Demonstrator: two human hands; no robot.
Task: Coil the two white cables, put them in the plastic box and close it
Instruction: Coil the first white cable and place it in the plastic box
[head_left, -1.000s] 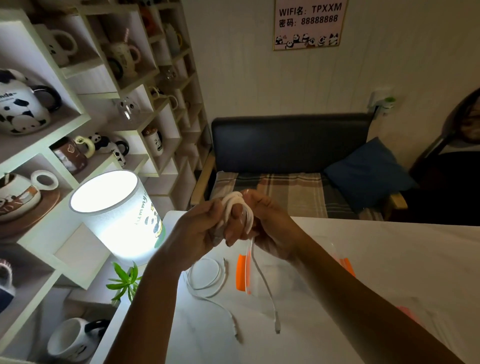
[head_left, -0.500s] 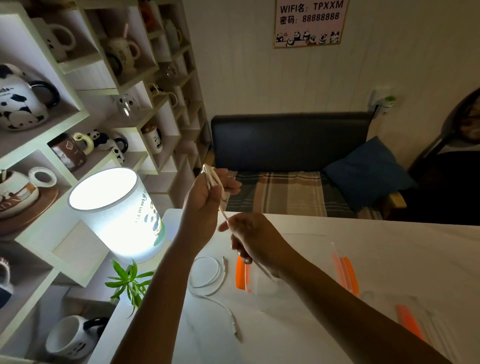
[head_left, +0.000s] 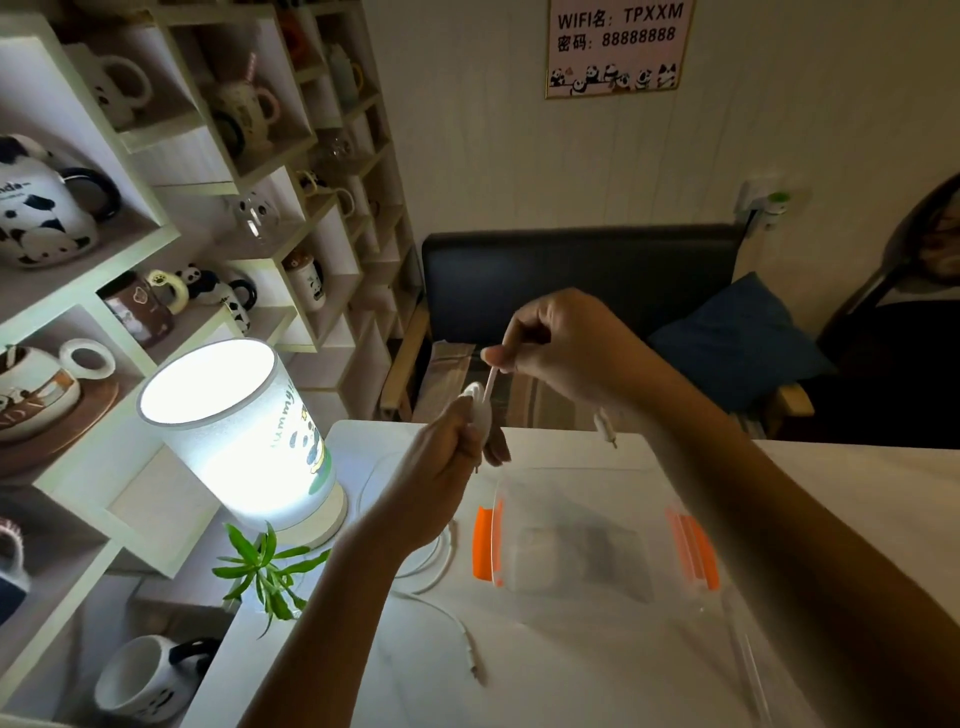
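Note:
My left hand (head_left: 441, 467) is closed around a small coil of white cable (head_left: 477, 402), held above the table's far left. My right hand (head_left: 561, 340) pinches the same cable's free length a little higher and to the right; its plug end (head_left: 607, 428) dangles below that wrist. A second white cable (head_left: 441, 577) lies loose on the white table (head_left: 831, 509), partly hidden by my left forearm, its plug (head_left: 475, 667) towards me. The clear plastic box (head_left: 576, 535) with orange latches stands open under my hands.
A lit cylindrical lamp (head_left: 244, 431) and a small green plant (head_left: 270, 566) stand at the table's left edge. Shelves of panda mugs (head_left: 156, 234) fill the left. A dark bench with a blue cushion (head_left: 737, 338) sits behind the table. A clear lid (head_left: 748, 660) lies at the right.
My left hand has dropped with the coil from above the bench to just over the table. My right hand has risen and pulled the free length upward and to the right.

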